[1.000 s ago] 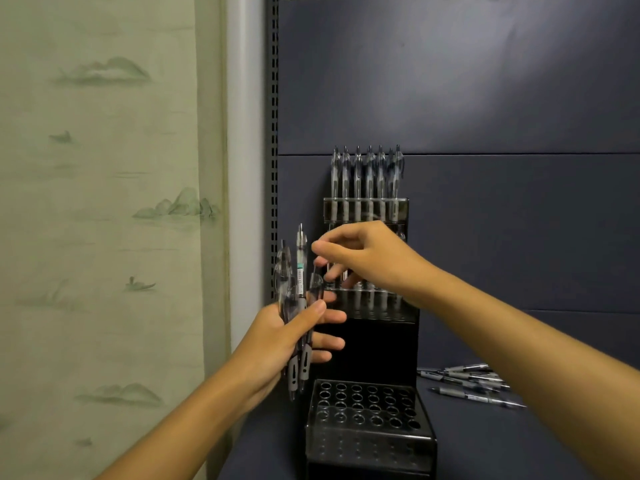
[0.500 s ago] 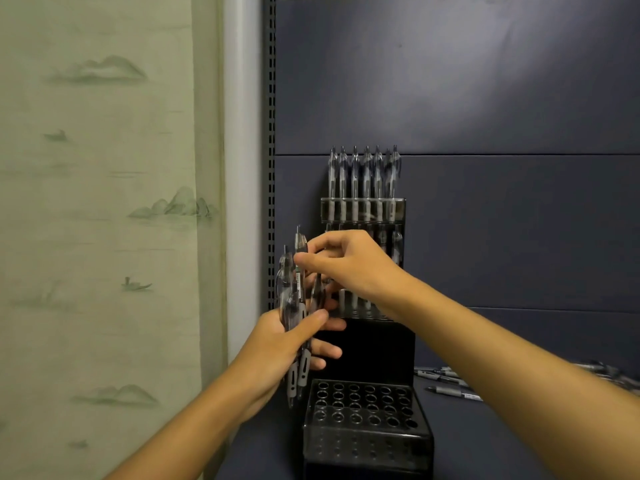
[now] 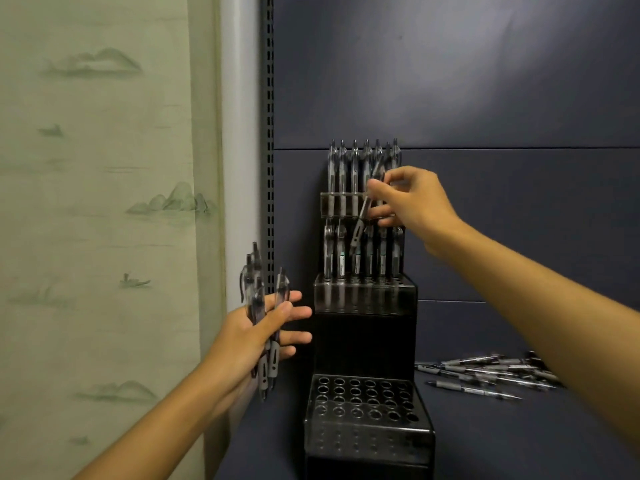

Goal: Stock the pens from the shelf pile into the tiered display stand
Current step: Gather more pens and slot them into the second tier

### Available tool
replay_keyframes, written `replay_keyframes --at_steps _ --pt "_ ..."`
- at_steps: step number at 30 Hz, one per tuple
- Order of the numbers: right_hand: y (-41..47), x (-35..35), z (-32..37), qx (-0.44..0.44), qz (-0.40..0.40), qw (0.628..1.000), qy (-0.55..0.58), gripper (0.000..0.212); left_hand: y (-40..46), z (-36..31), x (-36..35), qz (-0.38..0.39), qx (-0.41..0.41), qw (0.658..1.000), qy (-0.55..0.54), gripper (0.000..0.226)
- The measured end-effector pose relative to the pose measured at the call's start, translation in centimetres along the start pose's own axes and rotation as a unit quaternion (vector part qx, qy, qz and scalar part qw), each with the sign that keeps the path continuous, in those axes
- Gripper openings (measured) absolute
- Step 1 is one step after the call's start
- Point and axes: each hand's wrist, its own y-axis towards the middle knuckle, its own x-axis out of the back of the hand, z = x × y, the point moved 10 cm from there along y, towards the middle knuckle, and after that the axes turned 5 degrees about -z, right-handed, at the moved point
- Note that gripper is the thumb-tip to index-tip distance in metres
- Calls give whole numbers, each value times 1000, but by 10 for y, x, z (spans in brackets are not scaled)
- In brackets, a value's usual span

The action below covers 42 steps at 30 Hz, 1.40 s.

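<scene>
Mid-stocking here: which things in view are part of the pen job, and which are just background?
Job:
- stand
- single pen pinched by right hand
- pen bundle gripped by left hand
- pen pile on shelf

Background:
- curtain
- back panel
- slotted upright

Over on the left hangs a pale green curtain (image 3: 97,202), printed with faint misty hills and a tiny boat. Beside it runs a white post (image 3: 239,133), then a dark slotted upright strip (image 3: 268,116). Behind everything, dark blue back panels (image 3: 485,81) meet at a horizontal seam.
</scene>
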Motion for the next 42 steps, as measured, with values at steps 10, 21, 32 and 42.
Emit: replay_keyframes --at_steps 10,21,32,42 --pt "-6 -2 -27 -11 17 999 -42 14 4 1 3 -2 -14 1000 13 36" --pt "-6 -9 -24 16 28 997 -65 22 5 5 -1 11 -19 999 45 30" --pt "-10 -18 -35 13 49 996 -79 20 4 6 -2 12 -22 998 66 24" --pt "-20 -34 -37 27 96 981 -168 18 5 10 -11 17 -14 998 63 25"
